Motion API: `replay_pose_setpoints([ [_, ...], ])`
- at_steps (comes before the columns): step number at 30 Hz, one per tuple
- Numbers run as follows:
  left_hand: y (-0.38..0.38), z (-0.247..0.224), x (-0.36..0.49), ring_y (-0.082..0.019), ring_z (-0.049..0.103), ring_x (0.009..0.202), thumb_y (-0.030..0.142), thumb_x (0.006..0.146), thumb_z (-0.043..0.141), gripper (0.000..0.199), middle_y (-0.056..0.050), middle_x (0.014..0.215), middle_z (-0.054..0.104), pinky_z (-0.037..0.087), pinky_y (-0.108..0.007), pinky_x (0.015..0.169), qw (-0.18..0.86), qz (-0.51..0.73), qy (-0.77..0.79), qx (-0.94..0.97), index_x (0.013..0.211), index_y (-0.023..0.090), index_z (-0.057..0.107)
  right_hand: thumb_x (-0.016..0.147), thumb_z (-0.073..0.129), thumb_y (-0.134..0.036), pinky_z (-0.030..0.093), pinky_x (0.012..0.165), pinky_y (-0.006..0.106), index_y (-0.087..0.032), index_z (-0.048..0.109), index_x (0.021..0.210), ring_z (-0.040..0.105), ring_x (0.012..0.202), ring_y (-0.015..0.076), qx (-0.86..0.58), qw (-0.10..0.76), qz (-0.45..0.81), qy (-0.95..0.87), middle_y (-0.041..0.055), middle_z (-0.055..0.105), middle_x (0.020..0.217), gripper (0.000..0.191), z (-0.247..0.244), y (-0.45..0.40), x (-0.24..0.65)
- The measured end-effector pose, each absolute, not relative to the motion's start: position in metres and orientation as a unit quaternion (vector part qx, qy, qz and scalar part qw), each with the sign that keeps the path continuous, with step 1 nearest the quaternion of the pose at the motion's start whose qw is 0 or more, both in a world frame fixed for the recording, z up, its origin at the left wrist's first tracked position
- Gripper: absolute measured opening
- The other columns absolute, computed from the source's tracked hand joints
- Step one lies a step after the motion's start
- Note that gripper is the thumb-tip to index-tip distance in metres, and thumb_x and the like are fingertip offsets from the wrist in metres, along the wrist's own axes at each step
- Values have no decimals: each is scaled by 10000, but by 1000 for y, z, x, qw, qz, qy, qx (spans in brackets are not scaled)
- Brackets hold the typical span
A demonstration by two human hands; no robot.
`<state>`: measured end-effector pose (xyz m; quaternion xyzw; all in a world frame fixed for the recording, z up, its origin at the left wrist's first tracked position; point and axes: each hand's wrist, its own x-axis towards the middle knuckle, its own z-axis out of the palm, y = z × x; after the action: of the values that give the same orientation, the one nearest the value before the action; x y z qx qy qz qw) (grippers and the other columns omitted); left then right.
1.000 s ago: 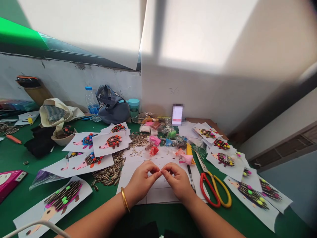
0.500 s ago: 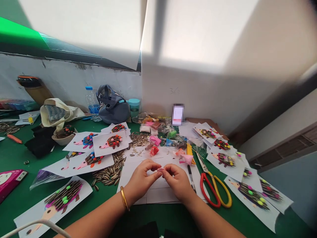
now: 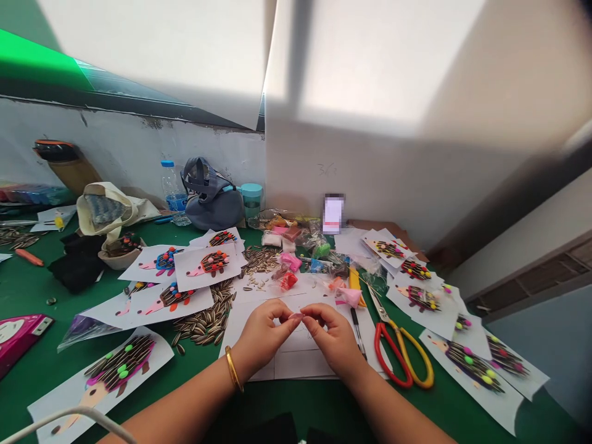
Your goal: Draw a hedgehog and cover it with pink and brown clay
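Note:
My left hand (image 3: pixel 268 330), with a gold bangle at its wrist, and my right hand (image 3: pixel 332 336) meet fingertip to fingertip above white paper (image 3: pixel 300 365). Between the pinched fingers is a tiny pinkish piece, mostly hidden, which both hands seem to hold. Faint drawn lines show on the paper. Right of my right hand lie a black pen (image 3: pixel 357 330) and scissors (image 3: pixel 401 354) with a red and a yellow handle. Sunflower seeds (image 3: pixel 206 324) are heaped to the left. Bagged pink clay (image 3: pixel 350 296) and red clay (image 3: pixel 288 282) sit behind the hands.
Hedgehog pictures made with seeds lie at the left (image 3: pixel 115 376) and right (image 3: pixel 472 364) on the green table (image 3: pixel 194 394). A phone (image 3: pixel 333 213) leans against the back board. A blue-grey bag (image 3: pixel 213 197), a bottle (image 3: pixel 173 194) and a teal-lidded jar (image 3: pixel 252 202) stand behind.
The fingertips of both hands have shifted slightly around the small piece, and less of it shows. The view has moved very slightly; the things on the table lie as before.

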<state>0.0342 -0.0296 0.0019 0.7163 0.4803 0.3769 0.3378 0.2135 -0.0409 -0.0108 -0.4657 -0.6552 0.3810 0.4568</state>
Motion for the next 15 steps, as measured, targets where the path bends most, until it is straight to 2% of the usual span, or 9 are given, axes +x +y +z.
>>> replay_pose_setpoints([
  [4, -29, -1, 35, -175, 615, 750, 402, 866, 623, 259, -22, 754, 658, 472, -296, 724, 348, 358, 467, 730, 708, 205, 681, 848, 658, -397, 441, 667, 273, -211, 690, 912, 564, 739, 170, -469, 458, 395, -643, 33, 667, 849, 200, -9, -39, 211],
  [9, -30, -2, 34, -184, 619, 802, 362, 851, 651, 177, -28, 810, 664, 476, -300, 755, 352, 340, 467, 736, 772, 215, 711, 852, 638, -375, 423, 647, 269, -203, 644, 763, 527, 698, 162, -481, 439, 405, -642, 16, 620, 753, 193, -7, -39, 211],
  [12, -30, -1, 34, -199, 614, 884, 347, 806, 706, 129, -28, 899, 670, 478, -314, 809, 344, 337, 475, 736, 843, 223, 704, 867, 620, -380, 433, 668, 279, -201, 643, 775, 548, 720, 168, -488, 436, 415, -632, 25, 641, 783, 203, -8, -38, 213],
  [15, -30, 1, 34, -196, 607, 870, 387, 833, 671, 177, -26, 883, 662, 481, -318, 795, 335, 347, 481, 733, 811, 211, 669, 852, 645, -419, 450, 690, 289, -198, 663, 819, 569, 749, 177, -483, 443, 437, -616, 32, 651, 816, 223, -12, -37, 215],
])
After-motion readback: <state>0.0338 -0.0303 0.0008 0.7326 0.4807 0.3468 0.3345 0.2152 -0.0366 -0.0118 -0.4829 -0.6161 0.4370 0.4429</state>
